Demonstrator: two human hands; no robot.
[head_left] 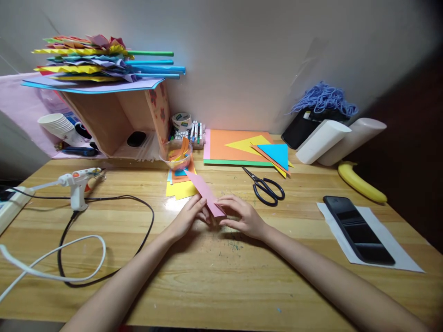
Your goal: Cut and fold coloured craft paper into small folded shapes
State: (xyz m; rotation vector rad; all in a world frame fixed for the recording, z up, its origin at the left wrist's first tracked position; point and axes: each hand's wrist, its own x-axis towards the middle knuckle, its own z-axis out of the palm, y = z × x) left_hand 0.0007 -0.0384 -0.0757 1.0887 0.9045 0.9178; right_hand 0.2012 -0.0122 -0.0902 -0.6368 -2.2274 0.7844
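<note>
A piece of pink paper point(205, 191), narrowing to a point at its far end, is held tilted above the middle of the wooden table. My left hand point(191, 213) grips its left side, with the fingers partly behind the sheet. At the paper's lower right edge, my right hand point(242, 214) has thumb and fingers closed on it; the fingertips are partly hidden by the fold. Black-handled scissors point(265, 188) lie just beyond my right hand. Yellow and orange paper pieces point(182, 189) rest past my left hand, beside a clear bowl point(176, 157) of paper scraps.
At left lie a white glue gun point(79, 186) and looping cables point(100, 258). A box point(159, 110) bearing paper flowers stands behind. Coloured sheets point(221, 145) lie at the back. On the right are a phone point(358, 230), a banana point(362, 184) and paper rolls point(323, 140).
</note>
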